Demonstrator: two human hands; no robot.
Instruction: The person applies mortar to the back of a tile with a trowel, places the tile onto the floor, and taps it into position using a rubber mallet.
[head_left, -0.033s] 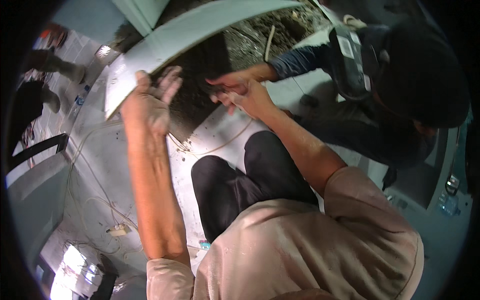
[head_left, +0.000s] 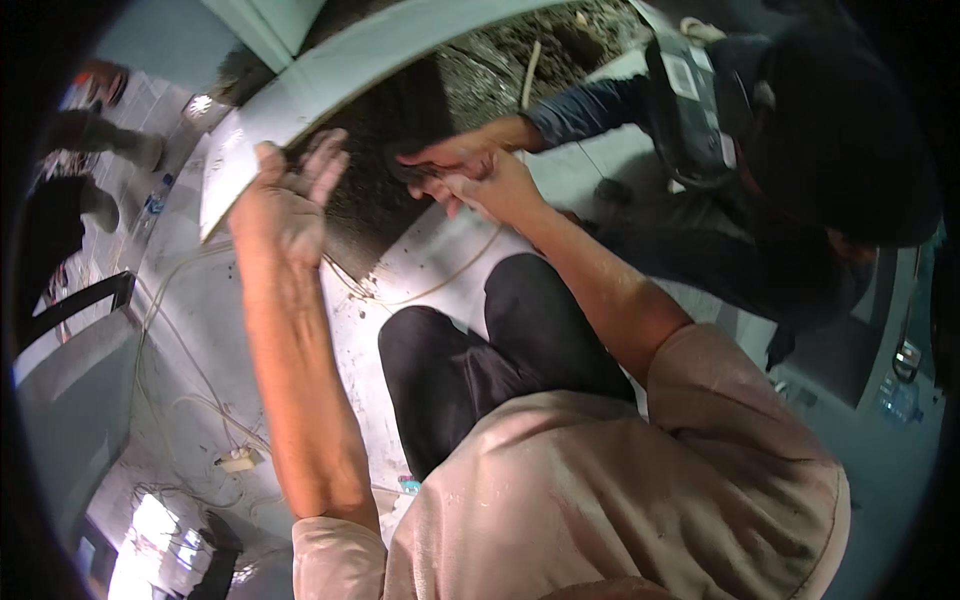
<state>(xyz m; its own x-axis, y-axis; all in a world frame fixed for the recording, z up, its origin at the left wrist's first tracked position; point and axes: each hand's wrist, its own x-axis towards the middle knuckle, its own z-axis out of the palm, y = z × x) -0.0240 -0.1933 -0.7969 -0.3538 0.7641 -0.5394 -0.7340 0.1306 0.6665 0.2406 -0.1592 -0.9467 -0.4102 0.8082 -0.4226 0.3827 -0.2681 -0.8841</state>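
- The long, flat white board (head_left: 228,165) with a thin brown edge runs from beside the left hand, up past rough brown dirt (head_left: 495,85). Its near corner sits over the floor.
- Someone in a black cap and dark clothes (head_left: 850,140) is close by on the right, maybe so both people can reach the same spot.
- The bare left hand (head_left: 290,205) is palm up, its fingers spread wide, with nothing in it. Its thumb overlaps the board's edge; I cannot tell if they touch. It may be there to steady the board.
- The bare right hand (head_left: 500,190) meets the other person's hand (head_left: 455,158), its fingers bent. I cannot tell if it holds something, or why they meet.
- Under it all is a smooth, pale floor (head_left: 210,310) with dark crumbs.
- Two grey boots (head_left: 145,150) stand far left, on grey tiles.
- A clear blue plastic bottle (head_left: 900,400) is far right.
- A small cream plug block (head_left: 240,460) lies near thin pale wires (head_left: 205,402).
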